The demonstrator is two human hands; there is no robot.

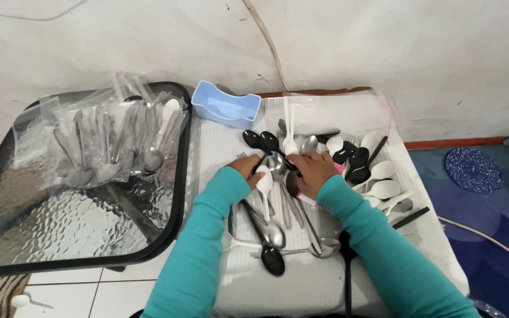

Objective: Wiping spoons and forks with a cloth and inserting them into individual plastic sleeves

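Both my hands rest over a heap of loose cutlery (278, 229) on a white ribbed cloth (301, 282). My left hand (245, 166) grips the handle of a black plastic spoon (253, 140) that points away from me. My right hand (313, 171) is curled, fingers closed around metal and black handles near a metal spoon (276, 166). A white plastic spoon (264, 182) lies between my wrists. Both sleeves are teal. What exactly sits inside the right fist is hidden.
A light blue plastic holder (225, 106) stands at the cloth's far edge. Clear bags of packed cutlery (107, 138) lie on a black-rimmed glass table (60, 229) to the left. White and black spoons (378, 176) pile at right. A blue rug (490, 206) and cable lie beyond.
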